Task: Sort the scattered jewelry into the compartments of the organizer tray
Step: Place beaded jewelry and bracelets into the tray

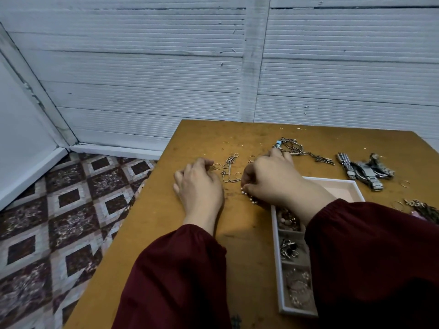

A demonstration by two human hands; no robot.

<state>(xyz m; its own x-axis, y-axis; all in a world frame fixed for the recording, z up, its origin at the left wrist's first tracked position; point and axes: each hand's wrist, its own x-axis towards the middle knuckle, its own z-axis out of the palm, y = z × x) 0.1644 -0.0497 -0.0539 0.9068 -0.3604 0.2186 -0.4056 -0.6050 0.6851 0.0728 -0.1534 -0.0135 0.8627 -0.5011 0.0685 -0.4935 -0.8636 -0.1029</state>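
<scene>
A person in dark maroon sleeves works at a scuffed ochre wooden worktop (237, 233) set against a white ribbed wall. The left hand (200, 186) lies palm down on the wood, fingers loosely curled and holding nothing, its fingertips just beside a small thin metal ring (217, 166). The right hand (270, 181) is bunched, its grip pinched on a short strand of pale pearl-like beads (248, 197) that trails below the fingers onto the worktop, near the far left corner of the white-framed, pink-lined organizer tray (276, 257).

Between the hands rests a tangle of silver wire loops and hooks (230, 170). Beyond the right hand lies a silver link chain (299, 149) with a small blue piece at one end. Farther right, well apart from the hands, sits a heap of steel watch bracelets (363, 172), with a dark cluster of chains (425, 210) at the frame's right edge.

The tray's left column of small compartments already holds jewelry: beaded pieces in the farthest, dark and silver pieces in the middle one, rose-gold rings and chains in the nearest. Its large far compartment shows only bare lining; the right forearm hides the rest of the tray.
</scene>
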